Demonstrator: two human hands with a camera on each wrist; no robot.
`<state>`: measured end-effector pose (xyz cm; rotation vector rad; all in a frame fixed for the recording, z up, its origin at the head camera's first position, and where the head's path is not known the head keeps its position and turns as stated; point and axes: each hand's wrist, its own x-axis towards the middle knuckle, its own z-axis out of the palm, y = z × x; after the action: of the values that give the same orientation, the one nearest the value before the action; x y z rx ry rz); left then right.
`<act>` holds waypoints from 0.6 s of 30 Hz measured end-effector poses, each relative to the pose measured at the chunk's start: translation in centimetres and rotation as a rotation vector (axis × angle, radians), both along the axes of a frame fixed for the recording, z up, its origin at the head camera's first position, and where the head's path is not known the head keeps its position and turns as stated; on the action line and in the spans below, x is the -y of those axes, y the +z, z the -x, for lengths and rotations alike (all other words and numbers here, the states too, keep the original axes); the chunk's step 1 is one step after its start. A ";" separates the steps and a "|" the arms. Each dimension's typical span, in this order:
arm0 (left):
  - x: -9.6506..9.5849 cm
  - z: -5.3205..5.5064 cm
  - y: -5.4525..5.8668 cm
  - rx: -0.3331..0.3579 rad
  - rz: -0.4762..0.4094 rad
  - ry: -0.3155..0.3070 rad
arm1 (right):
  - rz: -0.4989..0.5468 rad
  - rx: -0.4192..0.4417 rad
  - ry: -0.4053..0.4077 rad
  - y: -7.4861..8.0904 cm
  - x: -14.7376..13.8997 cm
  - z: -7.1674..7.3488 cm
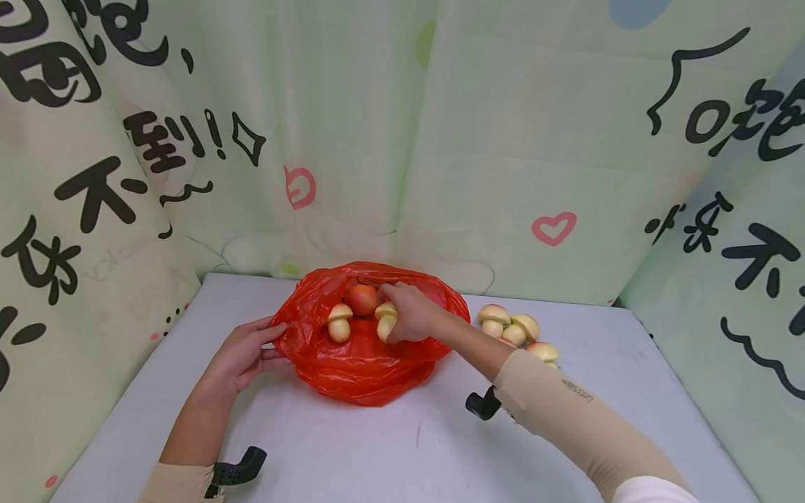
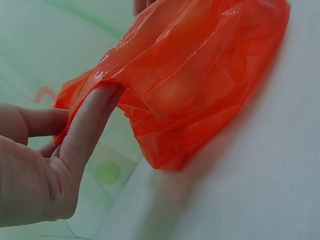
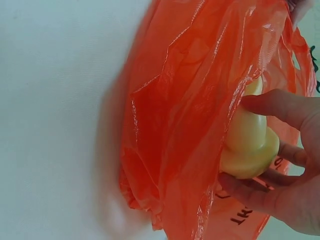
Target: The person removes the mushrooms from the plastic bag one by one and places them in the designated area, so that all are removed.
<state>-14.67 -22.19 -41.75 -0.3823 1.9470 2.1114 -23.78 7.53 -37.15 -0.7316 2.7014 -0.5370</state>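
Observation:
A red plastic bag (image 1: 371, 381) stands on the table with its mouth spread wide. My left hand (image 1: 242, 353) pinches the bag's left rim between thumb and fingers, as the left wrist view also shows. In my right hand (image 1: 411, 314) is a toy mushroom (image 3: 247, 135) with a pale stem and yellowish cap, gripped between thumb and fingers inside the bag's opening. Another mushroom (image 1: 339, 323) lies in the bag on the left. Behind it sits a round red fruit (image 1: 361, 300), like an apple or tomato.
To the right of the bag, several more toy mushrooms (image 1: 514, 334) lie in a group on the white table (image 1: 390, 454), partly hidden by the right forearm. A printed curtain (image 1: 352, 140) hangs round the back and sides.

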 end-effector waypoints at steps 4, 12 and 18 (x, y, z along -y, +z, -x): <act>0.0 0.0 0.0 0.001 -0.003 -0.003 | 0.014 0.002 0.002 0.3 -0.3 -0.3; 0.0 0.1 0.0 0.000 0.000 -0.005 | 0.027 0.000 -0.006 0.9 -1.1 -0.9; 0.0 0.0 0.0 0.003 -0.008 0.000 | 0.055 -0.014 0.000 1.4 -1.7 -1.3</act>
<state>-14.69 -22.20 -41.76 -0.3829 1.9358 2.1170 -22.43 9.19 -35.76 -0.7525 2.7087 -0.6100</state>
